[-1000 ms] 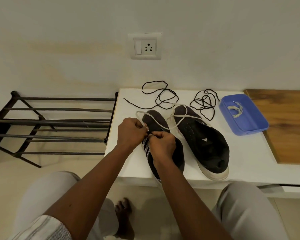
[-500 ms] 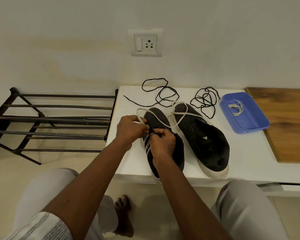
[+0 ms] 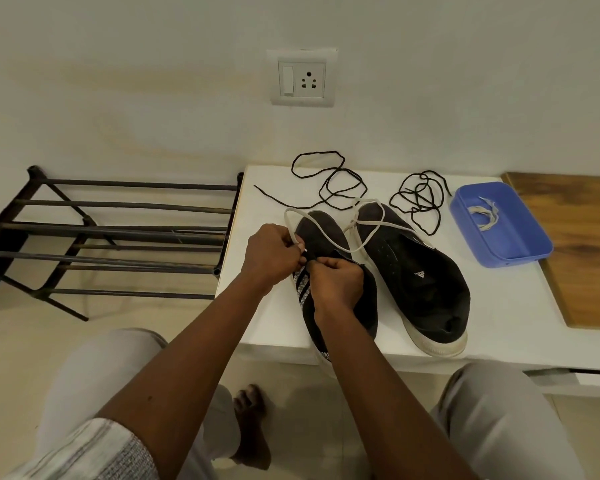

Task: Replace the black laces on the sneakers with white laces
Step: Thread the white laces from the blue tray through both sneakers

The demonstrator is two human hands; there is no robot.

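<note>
On the white counter [image 3: 499, 323], the left hand [image 3: 271, 252] pinches the white lace [image 3: 326, 230] near its tip. The right hand [image 3: 336, 282], fingers curled, grips the upper of the left sneaker [image 3: 317, 239] at its eyelets. The lace loops over that toe and across the right sneaker [image 3: 413, 271] beside it; two black laces [image 3: 329, 183] lie loose at the far edge, left of a blue tray [image 3: 520, 244].

A dark metal rack [image 3: 118, 233] of bare bars stands on the floor [image 3: 25, 341] at the left, touching the white surface [image 3: 499, 317]. A wall socket [image 3: 302, 77] sits above, far. At the right, a blue tray [image 3: 520, 254] lies just beside a wooden board [image 3: 582, 244].
</note>
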